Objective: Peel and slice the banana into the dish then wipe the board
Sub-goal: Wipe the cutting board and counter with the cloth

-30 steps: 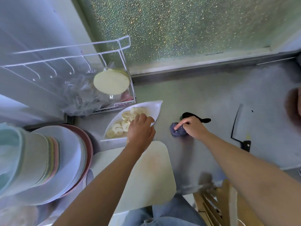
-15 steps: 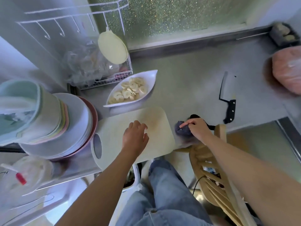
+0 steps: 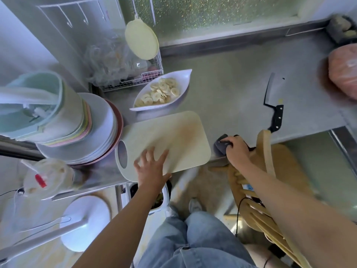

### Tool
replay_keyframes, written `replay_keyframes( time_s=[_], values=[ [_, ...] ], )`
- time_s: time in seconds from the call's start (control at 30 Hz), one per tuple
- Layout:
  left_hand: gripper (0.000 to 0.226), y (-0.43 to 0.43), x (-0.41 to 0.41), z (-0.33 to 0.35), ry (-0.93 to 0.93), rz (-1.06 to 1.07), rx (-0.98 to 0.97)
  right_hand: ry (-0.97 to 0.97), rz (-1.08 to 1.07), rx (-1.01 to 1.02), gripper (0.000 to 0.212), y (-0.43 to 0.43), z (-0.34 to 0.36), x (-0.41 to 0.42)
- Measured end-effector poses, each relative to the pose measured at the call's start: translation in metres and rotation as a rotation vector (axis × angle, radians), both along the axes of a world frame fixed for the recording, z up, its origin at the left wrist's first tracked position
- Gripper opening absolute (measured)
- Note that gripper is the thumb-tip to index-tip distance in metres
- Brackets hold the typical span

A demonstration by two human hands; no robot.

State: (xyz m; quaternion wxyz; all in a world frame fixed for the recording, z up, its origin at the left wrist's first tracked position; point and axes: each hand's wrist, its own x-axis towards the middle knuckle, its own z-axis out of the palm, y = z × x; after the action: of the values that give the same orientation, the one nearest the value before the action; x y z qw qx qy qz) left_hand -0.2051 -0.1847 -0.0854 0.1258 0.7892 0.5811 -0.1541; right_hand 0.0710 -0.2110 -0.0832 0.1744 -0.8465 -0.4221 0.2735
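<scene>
A pale cutting board (image 3: pixel 173 136) lies at the counter's front edge, its handle hole to the left. My left hand (image 3: pixel 152 170) rests flat on its near edge with fingers spread. Behind the board stands a white boat-shaped dish (image 3: pixel 181 80) filled with banana slices (image 3: pixel 160 91). Just right of the board, my right hand (image 3: pixel 236 151) grips a dark grey cloth (image 3: pixel 221 145) on the counter. A cleaver (image 3: pixel 274 105) with a black handle lies farther right.
A tall stack of plates and bowls (image 3: pixel 77 130) crowds the left. Behind the dish sits a wire rack (image 3: pixel 135 78) with bags and a round lid. A wooden chair (image 3: pixel 270 171) stands under my right arm. A pink bag (image 3: pixel 343 70) lies far right.
My left hand left the dish and came down onto the board's near edge. My right hand dragged the cloth toward the counter's front edge, beside the board. The view tilted downward.
</scene>
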Motion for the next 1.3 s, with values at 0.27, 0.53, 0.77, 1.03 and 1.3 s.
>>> replay_keyframes(
  time_s=[0.27,0.53,0.77,1.03,1.3],
  values=[
    [0.091,0.019,0.011,-0.008,-0.047,0.006,-0.061,0.009,-0.034,0.039,0.04,0.014,0.011,0.005],
    [0.077,-0.006,0.002,-0.004,-0.116,0.382,0.097,-0.089,-0.102,0.069,0.034,0.008,0.002,0.005],
    [0.073,-0.009,-0.002,-0.011,-0.235,0.391,0.064,-0.019,-0.061,0.115,0.032,-0.018,-0.011,-0.008],
    [0.047,-0.042,-0.028,-0.005,-0.562,0.465,0.126,0.187,-0.107,0.158,0.036,-0.043,-0.011,-0.062],
    [0.039,-0.097,-0.102,-0.007,-0.574,0.597,0.165,0.453,-0.061,0.206,0.047,-0.054,-0.028,-0.163]
  ],
)
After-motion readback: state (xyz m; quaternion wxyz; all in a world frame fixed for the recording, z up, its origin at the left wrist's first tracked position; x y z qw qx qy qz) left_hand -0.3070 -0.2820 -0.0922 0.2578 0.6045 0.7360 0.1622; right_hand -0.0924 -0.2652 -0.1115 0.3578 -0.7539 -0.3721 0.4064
